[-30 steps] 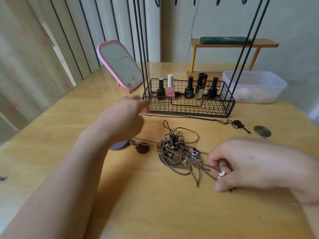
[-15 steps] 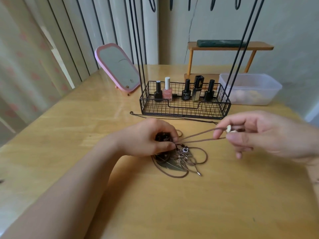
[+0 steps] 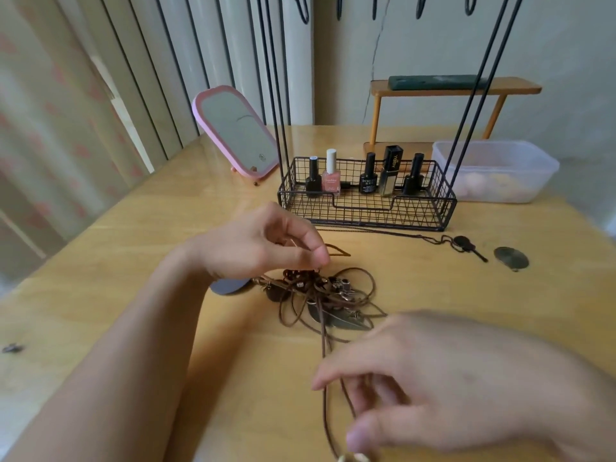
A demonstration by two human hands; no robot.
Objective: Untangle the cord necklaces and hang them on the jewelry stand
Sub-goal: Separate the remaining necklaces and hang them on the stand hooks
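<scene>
You have one view only: a wide-angle camera on your head, aimed forward and down.

It looks along the wooden table (image 3: 133, 248) from your seat, close over your left hand (image 3: 263, 245) and right hand (image 3: 443, 385), which fill the lower frame. Farther off, facing you, stand the wire basket of the jewelry stand (image 3: 366, 208) and the wall (image 3: 433, 38); straight lines bow toward the edges. No second view shares the scene.

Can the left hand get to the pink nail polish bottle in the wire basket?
Probably yes. The pink nail polish bottle stands upright in the open-topped wire basket, just beyond the left hand, with nothing between. But that hand is pinching the tangled cords, so it must let go first.
</scene>
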